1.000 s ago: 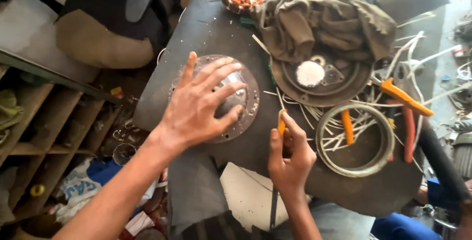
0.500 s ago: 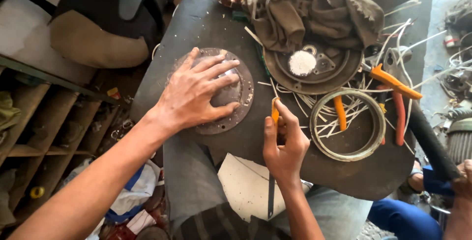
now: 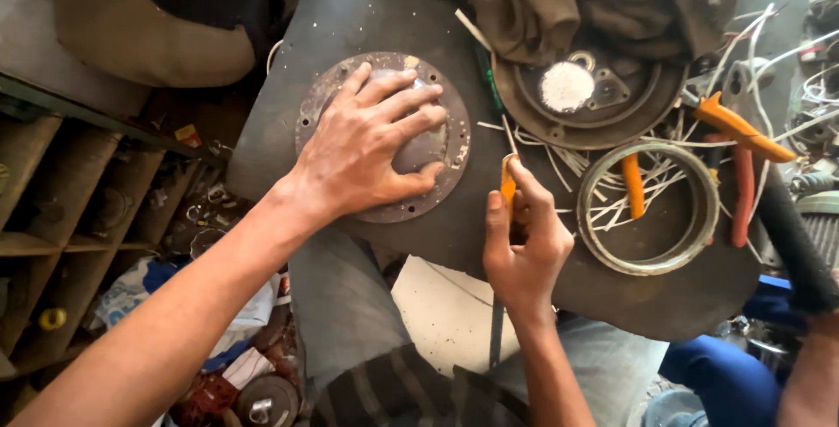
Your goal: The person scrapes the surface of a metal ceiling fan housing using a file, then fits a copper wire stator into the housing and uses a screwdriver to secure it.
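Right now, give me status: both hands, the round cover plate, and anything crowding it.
Left hand spread flat on round cover plate. Right hand gripping orange-handled tool beside plate rim. Loose white wires and metal ring lie right of it.

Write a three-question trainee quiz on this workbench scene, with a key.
1. True or false: the left hand lies flat on the round metal cover.
2. What does the right hand hold? A) orange-handled tool B) rag C) metal ring
3. Fill in: the metal ring lies to the ___ of the right hand.

Key: 1 true; 2 A; 3 right.
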